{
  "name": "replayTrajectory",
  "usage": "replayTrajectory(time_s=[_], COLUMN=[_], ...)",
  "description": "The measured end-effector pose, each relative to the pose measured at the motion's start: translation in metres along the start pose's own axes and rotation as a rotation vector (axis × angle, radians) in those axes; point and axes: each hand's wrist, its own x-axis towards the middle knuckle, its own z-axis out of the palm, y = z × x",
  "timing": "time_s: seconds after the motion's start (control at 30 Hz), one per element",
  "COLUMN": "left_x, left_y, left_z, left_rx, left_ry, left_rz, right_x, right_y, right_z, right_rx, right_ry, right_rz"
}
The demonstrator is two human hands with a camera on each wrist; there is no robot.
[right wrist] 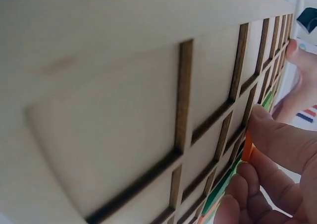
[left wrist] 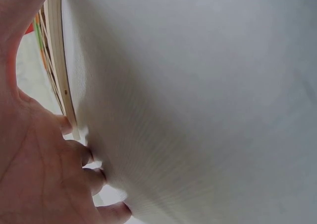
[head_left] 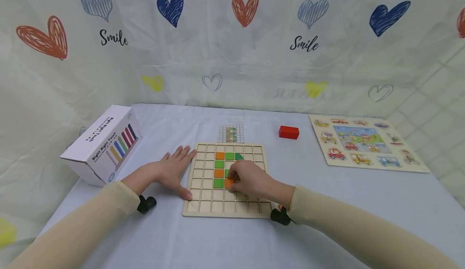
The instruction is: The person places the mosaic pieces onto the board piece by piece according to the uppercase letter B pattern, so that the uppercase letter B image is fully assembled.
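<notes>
A wooden grid board (head_left: 225,207) lies flat on the table in front of me. Orange tiles (head_left: 219,155) and green tiles (head_left: 219,164) fill several of its squares left of centre, and a green piece with a rounded corner (head_left: 238,156) sits at the upper right of them. My right hand (head_left: 254,180) pinches an orange tile (right wrist: 247,147) between thumb and index finger, low over the grid. My left hand (head_left: 170,173) rests at the board's left edge, its fingers spread, with thumb and index fingertip at the wooden rim.
A small printed grid card (head_left: 231,133) lies just beyond the board. Farther right are a red block (head_left: 288,132) and a picture puzzle board (head_left: 363,140). A white box (head_left: 103,144) stands at the left. A bit of orange shows beside my right wrist.
</notes>
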Motion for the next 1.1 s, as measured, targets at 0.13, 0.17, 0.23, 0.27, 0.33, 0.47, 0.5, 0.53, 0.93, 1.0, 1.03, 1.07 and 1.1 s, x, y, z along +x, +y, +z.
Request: replayTrajectory(time_s=[0.13, 0.17, 0.23, 0.27, 0.33, 0.47, 0.5, 0.53, 0.93, 1.0, 1.03, 1.07, 1.1], left_x=[0.0003, 0.0003, 0.0005, 0.0006, 0.0009, 0.0015, 0.0016, 0.0018, 0.003, 0.0025, 0.0023, 0.0021, 0.0019], left_y=[0.0004, 0.0005, 0.0004, 0.0003, -0.0002, -0.0011, -0.0011, -0.0012, -0.0032, -0.003, -0.0029, -0.0028, -0.0027], left_z=[-0.0003, -0.0003, -0.0004, -0.0005, -0.0004, -0.0002, -0.0002, -0.0001, 0.0015, 0.0012, 0.0011, 0.001, 0.0009], left_rx=[0.009, 0.01, 0.013, 0.013, 0.011, 0.011, 0.01, 0.01, 0.012, 0.012, 0.014, 0.015, 0.014], left_ry=[0.002, 0.002, 0.005, 0.005, 0.006, 0.006, 0.006, 0.007, 0.01, 0.01, 0.01, 0.011, 0.01], left_rz=[-0.001, 0.0, 0.001, 0.001, 0.0, -0.001, -0.001, -0.001, 0.008, 0.011, 0.011, 0.011, 0.01], right_x=[-0.0007, -0.0011, -0.0015, -0.0018, -0.0021, -0.0022, -0.0019, -0.0017, -0.0019, -0.0021, -0.0024, -0.0027, -0.003], right_y=[-0.0003, -0.0006, -0.0009, -0.0012, -0.0013, -0.001, -0.0009, -0.0007, 0.0003, 0.0006, 0.0008, 0.0012, 0.0015], right_z=[-0.0009, -0.0014, -0.0019, -0.0023, -0.0024, -0.0023, -0.0021, -0.0019, 0.0005, 0.0004, 0.0003, 0.0, -0.0005], right_rx=[0.004, 0.006, 0.007, 0.009, 0.012, 0.011, 0.007, 0.004, -0.077, -0.085, -0.08, -0.074, -0.065], right_ry=[-0.012, -0.014, -0.011, -0.008, -0.002, 0.015, 0.02, 0.025, 0.042, 0.035, 0.029, 0.023, 0.015], right_rz=[0.013, 0.016, 0.013, 0.01, 0.0, -0.021, -0.026, -0.03, -0.081, -0.086, -0.083, -0.078, -0.074])
